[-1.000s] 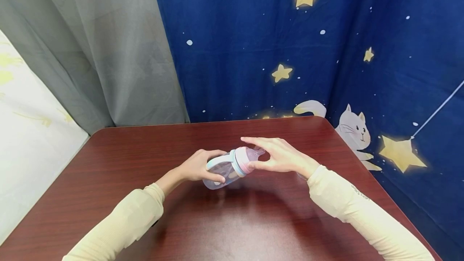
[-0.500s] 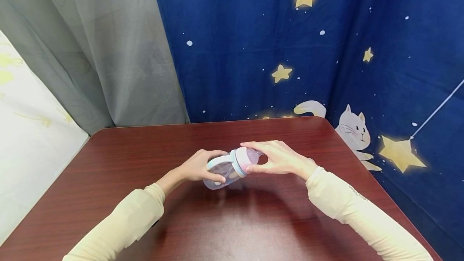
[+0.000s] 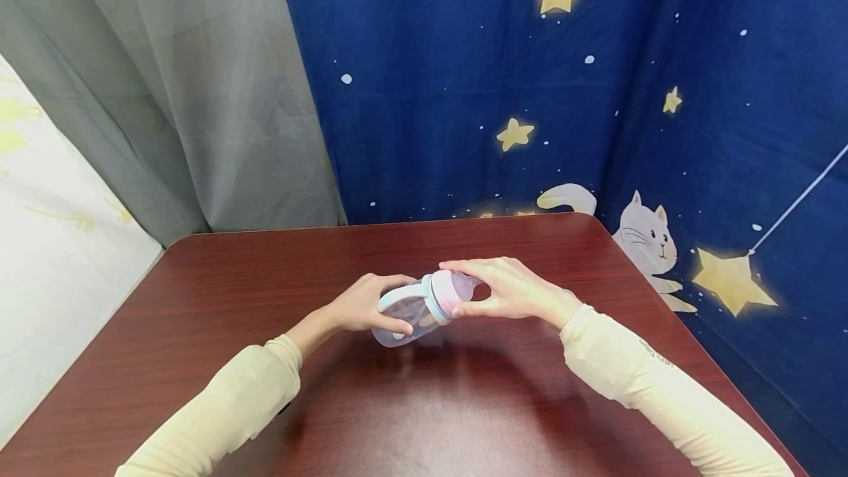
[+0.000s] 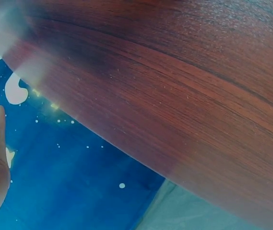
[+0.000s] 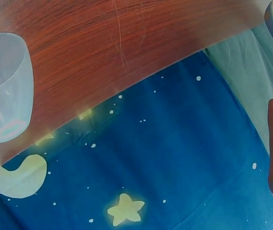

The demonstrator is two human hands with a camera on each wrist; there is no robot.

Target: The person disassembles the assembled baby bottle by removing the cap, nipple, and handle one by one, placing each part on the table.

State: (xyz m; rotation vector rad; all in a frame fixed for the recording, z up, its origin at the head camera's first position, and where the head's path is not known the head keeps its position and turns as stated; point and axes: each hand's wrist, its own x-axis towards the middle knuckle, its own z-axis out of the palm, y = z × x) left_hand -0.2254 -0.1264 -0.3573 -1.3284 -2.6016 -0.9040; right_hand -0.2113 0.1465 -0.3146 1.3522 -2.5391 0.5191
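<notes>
From where I stand, the bottle is over the middle of the table, tipped on a slant, its base toward the near left and its teat toward the far right. I can't tell whether the base touches the wood. The left hand grasps the body, thumb along the near side, just beside the pale blue handle. The right hand pinches the pink ring, thumb on the near side and forefinger on the far side, with the teat between them.

The step looks to me like working that ring. To do it well, I'd hold the body firmly with the left and turn the right around the bottle's own axis, with even pressure on the ring and none on the soft teat. A hard squeeze on the clear body could make it slip or flex.

The right wrist view also shows a clear cup near that hand; what it rests on isn't plain.

As for writing, the right sleeve carries small dark lettering, too blurred to read. The bottle has pale printed patches, but I can read no brand.
</notes>
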